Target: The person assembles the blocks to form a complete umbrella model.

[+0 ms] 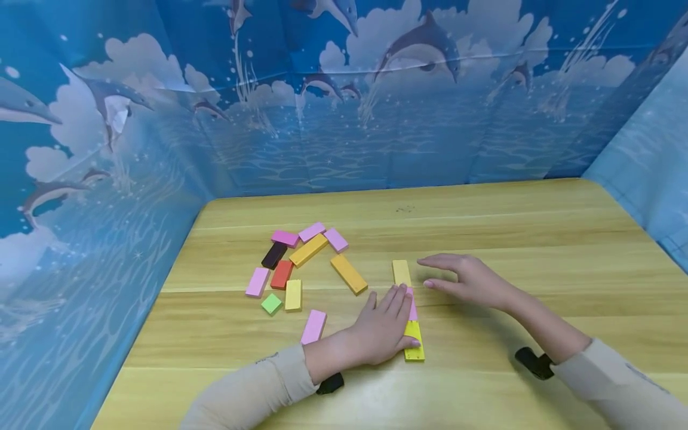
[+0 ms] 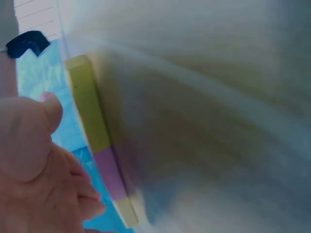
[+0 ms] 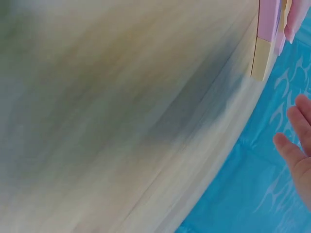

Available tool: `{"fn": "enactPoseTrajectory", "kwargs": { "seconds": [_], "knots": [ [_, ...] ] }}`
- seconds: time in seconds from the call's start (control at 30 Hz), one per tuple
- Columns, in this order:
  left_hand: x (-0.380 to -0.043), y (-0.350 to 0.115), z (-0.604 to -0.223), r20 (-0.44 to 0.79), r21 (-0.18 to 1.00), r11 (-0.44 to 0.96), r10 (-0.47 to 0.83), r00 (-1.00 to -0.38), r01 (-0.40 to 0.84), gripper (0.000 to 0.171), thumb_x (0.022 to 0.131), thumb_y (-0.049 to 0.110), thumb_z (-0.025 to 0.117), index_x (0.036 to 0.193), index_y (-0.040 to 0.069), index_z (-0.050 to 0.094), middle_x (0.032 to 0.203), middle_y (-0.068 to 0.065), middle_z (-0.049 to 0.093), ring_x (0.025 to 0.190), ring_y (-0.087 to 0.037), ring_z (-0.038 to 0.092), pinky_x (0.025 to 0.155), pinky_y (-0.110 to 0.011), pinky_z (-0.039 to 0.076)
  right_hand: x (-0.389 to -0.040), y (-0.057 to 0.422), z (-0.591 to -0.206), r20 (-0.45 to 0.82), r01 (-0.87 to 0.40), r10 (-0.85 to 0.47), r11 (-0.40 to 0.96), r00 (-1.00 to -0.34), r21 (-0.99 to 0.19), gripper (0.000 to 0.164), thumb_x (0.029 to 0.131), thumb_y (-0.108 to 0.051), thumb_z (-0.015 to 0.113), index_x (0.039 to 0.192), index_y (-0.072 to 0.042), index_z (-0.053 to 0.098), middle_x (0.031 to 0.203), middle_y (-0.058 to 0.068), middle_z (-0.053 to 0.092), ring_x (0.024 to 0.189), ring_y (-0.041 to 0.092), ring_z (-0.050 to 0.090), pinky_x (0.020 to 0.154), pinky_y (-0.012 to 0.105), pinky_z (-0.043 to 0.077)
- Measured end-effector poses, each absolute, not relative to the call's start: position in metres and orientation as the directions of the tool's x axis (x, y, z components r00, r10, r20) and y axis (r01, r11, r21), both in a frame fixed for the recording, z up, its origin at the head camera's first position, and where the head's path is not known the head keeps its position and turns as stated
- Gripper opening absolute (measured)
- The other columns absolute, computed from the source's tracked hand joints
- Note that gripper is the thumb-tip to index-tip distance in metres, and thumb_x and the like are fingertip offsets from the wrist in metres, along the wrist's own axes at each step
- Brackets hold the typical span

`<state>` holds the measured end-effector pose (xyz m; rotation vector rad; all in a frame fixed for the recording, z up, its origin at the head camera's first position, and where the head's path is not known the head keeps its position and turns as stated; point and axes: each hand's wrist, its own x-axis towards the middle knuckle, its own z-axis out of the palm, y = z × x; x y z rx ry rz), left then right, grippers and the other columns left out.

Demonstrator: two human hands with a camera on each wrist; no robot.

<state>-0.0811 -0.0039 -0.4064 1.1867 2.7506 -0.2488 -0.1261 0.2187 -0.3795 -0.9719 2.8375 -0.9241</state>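
On surface (image 1: pixel 564 239), well in from far and left edges: pale yellow block (image 1: pixel 401 272), pink block (image 1: pixel 413 307), bright yellow block (image 1: pixel 414 355), end to end in one row (image 1: pixel 412 312). Over pink and bright yellow, left hand (image 1: pixel 383 328): fingers straight, mostly together, outermost apart. Just beside far end, right hand (image 1: pixel 475 282): thumb and fingers apart, holding nothing. Toward left edge, loose blocks (image 1: pixel 309 249).

Likely trouble: row skewed or joint opened, from sideways drag of left fingers or bump of right thumb.

From left wrist view: row's side face and joints, partly covered in head view; cannot tell palm contact. Only from head view: full spread of loose blocks.
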Motion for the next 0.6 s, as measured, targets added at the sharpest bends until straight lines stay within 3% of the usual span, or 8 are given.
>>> {"fn": "enactPoseTrajectory", "kwargs": {
  "seconds": [0.13,0.6],
  "knots": [
    [-0.08,-0.002,-0.409,-0.164,-0.152,0.668,0.709,-0.685,0.728,0.08,0.094,0.061,0.024,0.148,0.002,0.02,0.153,-0.015,0.017,0.14,-0.025,0.016,0.105,-0.048,0.027,-0.133,0.215,-0.378,0.15,-0.547,-0.568,0.635,-0.809,-0.545,0.046,0.089,-0.031,0.063,0.126,-0.003,0.058,0.123,0.012,0.059,0.115,0.031,0.054,0.091,0.049,0.044],
    [-0.084,0.002,-0.414,-0.168,-0.16,0.682,0.694,-0.7,0.714,0.078,0.095,0.059,0.022,0.148,0.003,0.02,0.154,-0.013,0.015,0.141,-0.023,0.014,0.106,-0.05,0.025,-0.17,0.184,-0.367,0.061,-0.509,-0.632,0.56,-0.773,-0.653,0.046,0.087,-0.026,0.066,0.125,-0.001,0.058,0.121,0.014,0.06,0.112,0.029,0.056,0.092,0.047,0.044]
  ]
}}
